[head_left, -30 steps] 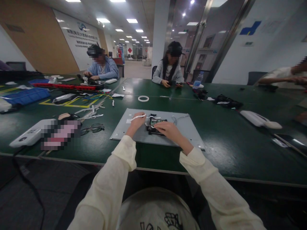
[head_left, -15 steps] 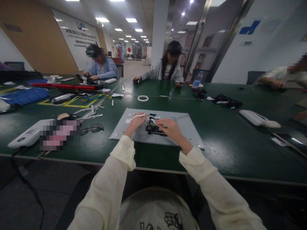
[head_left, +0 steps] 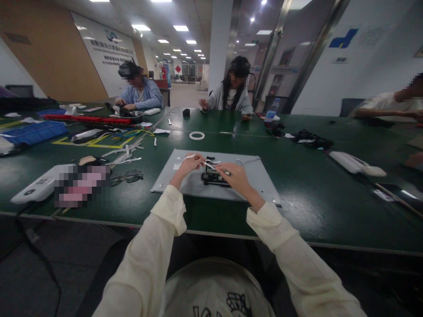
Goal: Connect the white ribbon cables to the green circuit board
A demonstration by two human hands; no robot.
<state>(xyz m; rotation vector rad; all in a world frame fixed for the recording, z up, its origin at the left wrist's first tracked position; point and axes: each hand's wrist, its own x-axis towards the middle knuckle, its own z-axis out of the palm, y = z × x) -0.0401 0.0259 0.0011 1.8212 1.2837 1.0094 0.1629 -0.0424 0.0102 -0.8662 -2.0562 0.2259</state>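
A pale grey board [head_left: 261, 176] lies on the table in front of me, bearing a small black-framed device [head_left: 216, 179] with a green circuit board. My left hand [head_left: 191, 164] is closed over the device's left side, pinching a thin white strip [head_left: 189, 156] whose tail lies across the fingers. From the right, my right hand [head_left: 233, 174] is closed around a slim tool [head_left: 227, 172], perhaps tweezers, mostly hidden by the fingers. A narrow pale piece spans the gap between both sets of fingertips above the device. Whether it is strip or tool tip, I cannot tell.
Glasses [head_left: 130, 176], a white power bank-like box [head_left: 42, 185] and paper scraps lie left. A tape roll [head_left: 197, 136] is beyond the board. A blue tray [head_left: 36, 133] sits far left, a white device [head_left: 357, 164] right. Several people sit around the table.
My left fingers have shifted slightly right, toward my right fingertips, and a pale piece now spans between them. Across the table, a person's hand has let go of a small black box.
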